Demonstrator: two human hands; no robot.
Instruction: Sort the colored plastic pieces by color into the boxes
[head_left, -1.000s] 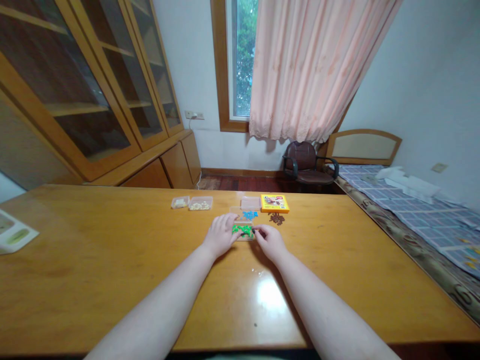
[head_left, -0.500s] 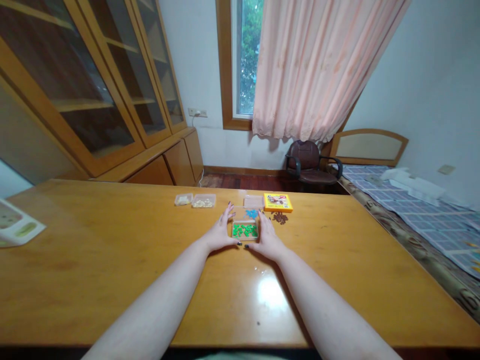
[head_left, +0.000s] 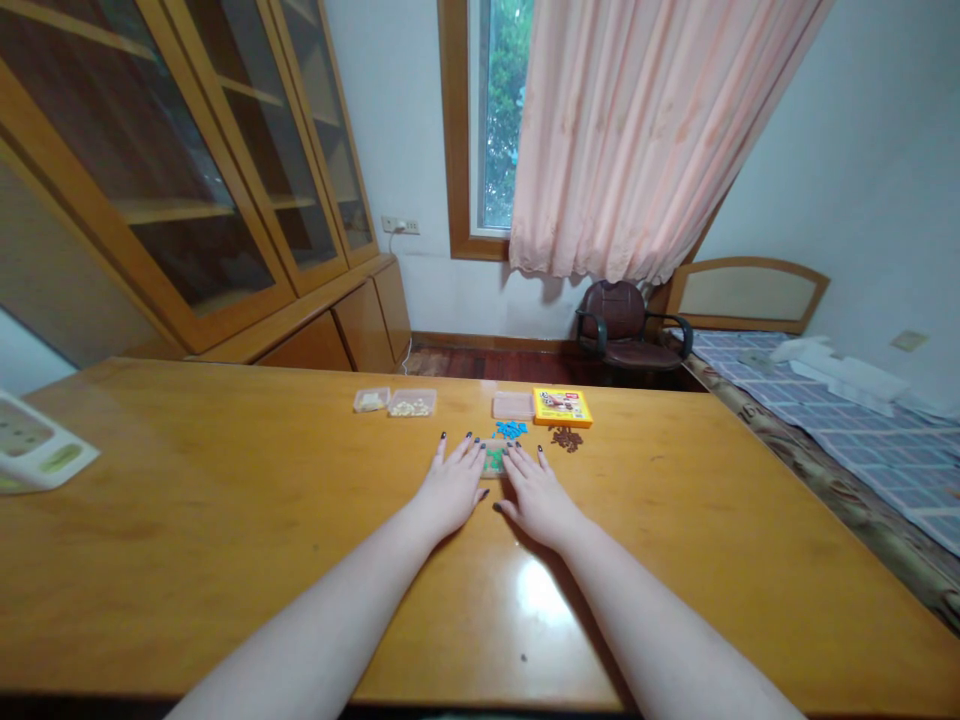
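Observation:
A small clear plastic box (head_left: 493, 473) with green pieces (head_left: 493, 459) inside lies on the table, its lid apparently down over it. From the left, my left hand (head_left: 450, 488) rests with its fingers stretched out, the tips on the lid's left part. My right hand (head_left: 538, 495) lies flat the same way over the right part, fingers spread. Between the hands only the middle of the box shows; its ends are hidden. Just behind it is a loose pile of blue pieces (head_left: 511, 430), and brown pieces (head_left: 567, 439) lie to the right of that.
Farther back stand a yellow box (head_left: 562, 408), a shallow clear tray (head_left: 513, 406), and two clear containers, one with cream-coloured pieces (head_left: 412, 408), one with whitish contents (head_left: 371, 401). A white plastic object (head_left: 45, 445) sits at the table's left edge. Beyond are a chair (head_left: 622, 325) and bed.
The clear lid, raised behind the green pieces before, now lies over them. My hands have moved from the box's sides onto its top, fingers flat.

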